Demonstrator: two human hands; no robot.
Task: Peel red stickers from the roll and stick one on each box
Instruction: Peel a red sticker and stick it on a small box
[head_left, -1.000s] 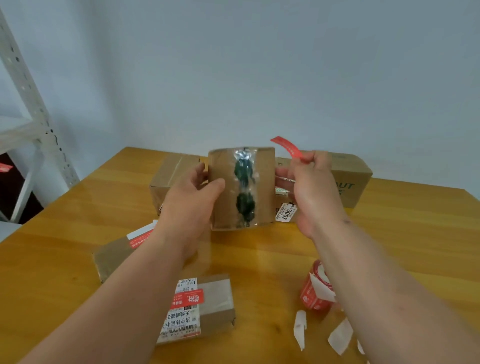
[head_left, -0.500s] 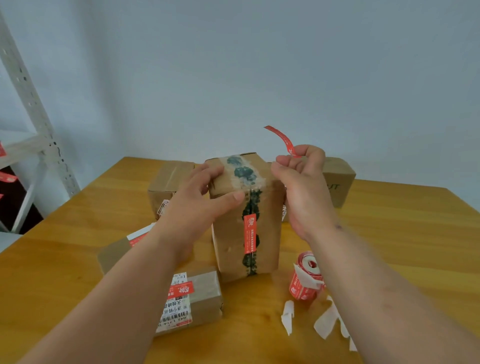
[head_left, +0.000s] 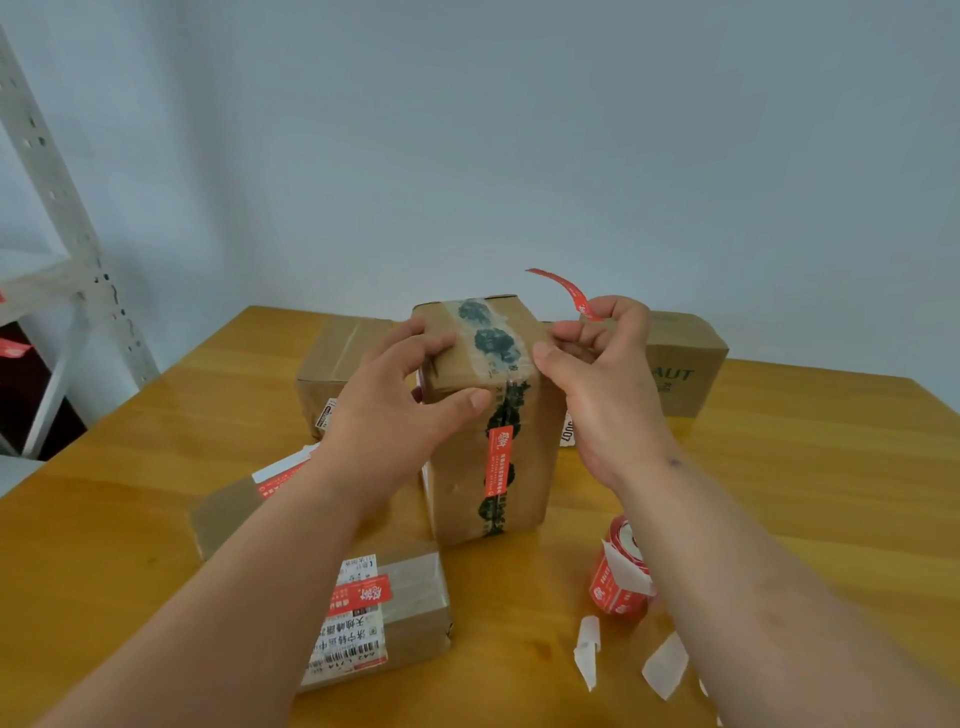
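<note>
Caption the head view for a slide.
Left hand steadies an upright box while right hand pinches a peeled red sticker.

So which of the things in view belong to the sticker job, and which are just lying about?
Job:
- upright box, gripped by left hand
- red sticker, pinched by right hand
- sticker roll
- other boxes

Lying about:
- peeled backing scraps
- metal shelf

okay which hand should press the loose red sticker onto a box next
Right, probably. The right hand already pinches the peeled red sticker, while the left hand grips the upright box, steadying it.
</note>
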